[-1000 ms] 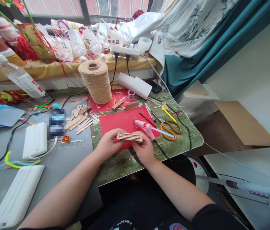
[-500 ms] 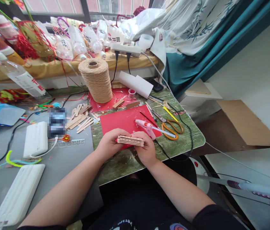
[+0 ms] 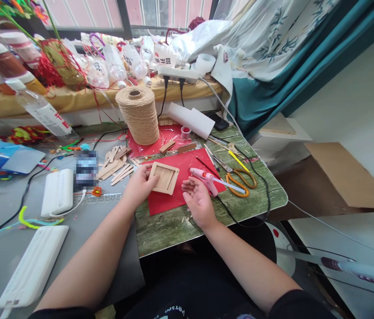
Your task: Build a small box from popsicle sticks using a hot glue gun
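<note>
My left hand (image 3: 140,186) grips the left side of a small square tray made of wooden craft sticks (image 3: 164,178), thumb on its rim. The tray's hollow inside faces up toward me, over a red sheet (image 3: 160,206). My right hand (image 3: 200,200) is apart from the tray, palm up with fingers spread and slightly curled, holding nothing. Just beyond it lies a pink glue gun (image 3: 206,177) with a clear glue stick (image 3: 229,186) poking from its back. Scissors with orange handles (image 3: 244,179) rest to the right of the glue gun.
Loose craft sticks (image 3: 115,165) lie left of the red sheet. Behind stands a big twine spool (image 3: 138,116), with a white paper roll (image 3: 191,120) beside it. Two white power banks (image 3: 57,192) sit on the grey left surface. A black cable (image 3: 228,212) trails along the table's front right.
The tray has turned from edge-on to showing its hollow face. My right hand has let go of it and opened; my left hand has moved slightly left and away with it.
</note>
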Demonstrator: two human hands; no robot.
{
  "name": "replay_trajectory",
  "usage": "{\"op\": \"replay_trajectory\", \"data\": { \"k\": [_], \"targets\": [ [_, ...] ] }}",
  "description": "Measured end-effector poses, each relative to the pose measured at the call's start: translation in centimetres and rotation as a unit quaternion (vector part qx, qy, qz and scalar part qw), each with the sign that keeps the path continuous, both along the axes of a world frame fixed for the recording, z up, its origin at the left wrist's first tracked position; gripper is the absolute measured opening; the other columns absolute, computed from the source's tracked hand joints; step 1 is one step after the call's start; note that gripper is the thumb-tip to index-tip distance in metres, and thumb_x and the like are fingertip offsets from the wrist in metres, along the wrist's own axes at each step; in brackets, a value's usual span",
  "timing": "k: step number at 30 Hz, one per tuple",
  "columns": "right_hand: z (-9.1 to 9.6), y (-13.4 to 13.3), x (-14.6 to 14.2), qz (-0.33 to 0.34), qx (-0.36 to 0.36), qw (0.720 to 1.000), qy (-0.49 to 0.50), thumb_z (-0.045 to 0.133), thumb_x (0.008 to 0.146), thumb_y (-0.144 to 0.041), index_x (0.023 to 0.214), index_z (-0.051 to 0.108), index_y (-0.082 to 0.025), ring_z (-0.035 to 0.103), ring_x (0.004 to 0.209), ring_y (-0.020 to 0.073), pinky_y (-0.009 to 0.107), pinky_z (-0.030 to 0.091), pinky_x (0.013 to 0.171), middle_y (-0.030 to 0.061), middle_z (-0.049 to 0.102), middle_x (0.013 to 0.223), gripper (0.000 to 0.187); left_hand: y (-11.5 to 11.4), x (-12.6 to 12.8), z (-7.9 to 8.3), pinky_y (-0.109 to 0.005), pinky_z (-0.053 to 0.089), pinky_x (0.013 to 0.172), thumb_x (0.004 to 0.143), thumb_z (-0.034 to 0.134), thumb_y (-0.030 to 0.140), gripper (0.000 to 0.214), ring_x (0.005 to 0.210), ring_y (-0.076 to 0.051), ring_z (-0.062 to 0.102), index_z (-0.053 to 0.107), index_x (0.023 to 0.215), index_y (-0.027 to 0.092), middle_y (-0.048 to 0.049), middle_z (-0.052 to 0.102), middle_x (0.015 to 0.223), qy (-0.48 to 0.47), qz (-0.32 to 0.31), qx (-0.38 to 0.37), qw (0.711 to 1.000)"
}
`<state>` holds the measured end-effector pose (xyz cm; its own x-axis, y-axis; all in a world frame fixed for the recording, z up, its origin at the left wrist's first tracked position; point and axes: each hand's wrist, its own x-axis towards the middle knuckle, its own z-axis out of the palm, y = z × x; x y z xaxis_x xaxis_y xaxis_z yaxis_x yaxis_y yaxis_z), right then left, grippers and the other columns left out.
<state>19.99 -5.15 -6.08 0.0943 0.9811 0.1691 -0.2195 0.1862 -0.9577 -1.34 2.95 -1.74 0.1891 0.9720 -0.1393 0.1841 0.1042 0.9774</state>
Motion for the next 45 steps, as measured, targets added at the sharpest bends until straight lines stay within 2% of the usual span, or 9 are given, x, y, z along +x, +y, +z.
{"op": "replay_trajectory", "data": {
  "k": [6,10,17,22,27,31,36,42,45],
  "targets": [
    [-0.4,0.1,0.2,0.013,-0.016,0.999,-0.024,0.068,0.095,-0.032,0.124,0.064,-0.025,0.067,0.115,0.0238,0.046,0.054,0.109,0.0095,0.067,0.120,0.030,1.5,-2.1,-0.3,-0.036,0.053,0.083,0.087,0.072,0.047,0.042,0.094,-0.027,0.072,0.078,0.123,0.026,-0.0057,0.080,0.110,0.242,-0.005,0.079,0.967],
    [-0.7,0.1,0.2,0.017,-0.013,0.999,-0.033,0.067,0.095,-0.028,0.121,0.066,-0.025,0.068,0.112,0.0226,0.043,0.054,0.107,0.0077,0.068,0.116,0.026,1.5,-1.7,-0.7,-0.040,0.050,0.096,0.094,0.062,0.041,0.033,0.107,-0.030,0.069,0.080,0.116,0.025,-0.0085,0.079,0.113,0.363,-0.021,0.206,0.909],
    [-0.8,0.0,0.2,0.022,-0.010,0.998,-0.056,0.066,0.096,-0.027,0.116,0.067,-0.026,0.068,0.107,0.0218,0.041,0.055,0.103,0.0060,0.068,0.112,0.020,1.5,-1.5,-0.9,-0.042,0.052,0.085,0.097,0.058,0.037,0.029,0.098,-0.031,0.069,0.080,0.112,0.023,-0.0090,0.079,0.104,0.445,-0.037,0.248,0.860],
    [-0.6,0.0,0.2,0.022,-0.009,0.998,-0.061,0.066,0.096,-0.027,0.115,0.067,-0.025,0.068,0.106,0.0222,0.041,0.055,0.101,0.0064,0.068,0.112,0.019,1.5,-1.3,-1.4,-0.042,0.051,0.093,0.099,0.059,0.036,0.027,0.102,-0.029,0.070,0.081,0.111,0.025,-0.0080,0.080,0.106,0.381,-0.069,0.275,0.880],
    [-0.3,0.0,0.2,0.022,-0.009,0.998,-0.059,0.067,0.097,-0.033,0.122,0.065,-0.026,0.068,0.113,0.0242,0.044,0.056,0.105,0.0086,0.068,0.120,0.026,1.0,-0.5,-1.6,-0.039,0.055,0.088,0.097,0.064,0.040,0.029,0.099,-0.025,0.072,0.078,0.119,0.026,-0.0059,0.080,0.111,0.252,-0.040,0.217,0.942],
    [0.3,-0.3,0.3,0.043,0.006,0.998,-0.047,0.076,0.093,-0.041,0.142,0.055,-0.030,0.062,0.131,0.0277,0.049,0.053,0.113,0.0116,0.060,0.146,0.055,0.4,0.4,-1.5,-0.037,0.058,0.088,0.094,0.067,0.034,0.029,0.096,-0.022,0.074,0.074,0.119,0.023,-0.0065,0.079,0.112,0.088,-0.005,0.173,0.981],
    [1.2,-0.7,0.6,0.090,0.051,0.984,-0.146,0.090,0.080,-0.042,0.158,0.045,-0.035,0.049,0.148,0.0327,0.056,0.040,0.125,0.0089,0.048,0.163,0.090,-0.7,1.7,-1.6,-0.037,0.059,0.093,0.086,0.076,0.031,0.027,0.100,-0.022,0.074,0.071,0.110,0.020,-0.0079,0.078,0.114,-0.050,-0.025,0.133,0.990],
    [1.4,-0.5,0.7,0.083,0.079,0.966,-0.231,0.086,0.084,-0.037,0.154,0.053,-0.037,0.046,0.151,0.0320,0.053,0.036,0.128,0.0062,0.051,0.161,0.078,-0.7,1.9,-2.5,-0.039,0.059,0.092,0.084,0.078,0.032,0.027,0.096,-0.023,0.075,0.071,0.107,0.021,-0.0055,0.079,0.107,-0.017,-0.067,0.094,0.993],
    [1.4,-0.5,0.6,0.085,0.060,0.967,-0.231,0.090,0.079,-0.035,0.160,0.044,-0.036,0.045,0.152,0.0332,0.054,0.036,0.128,0.0072,0.047,0.164,0.093,-0.7,1.9,-2.5,-0.038,0.059,0.092,0.086,0.075,0.030,0.023,0.096,-0.023,0.075,0.072,0.108,0.022,-0.0042,0.079,0.104,0.018,-0.072,0.119,0.990]
  ]
}}
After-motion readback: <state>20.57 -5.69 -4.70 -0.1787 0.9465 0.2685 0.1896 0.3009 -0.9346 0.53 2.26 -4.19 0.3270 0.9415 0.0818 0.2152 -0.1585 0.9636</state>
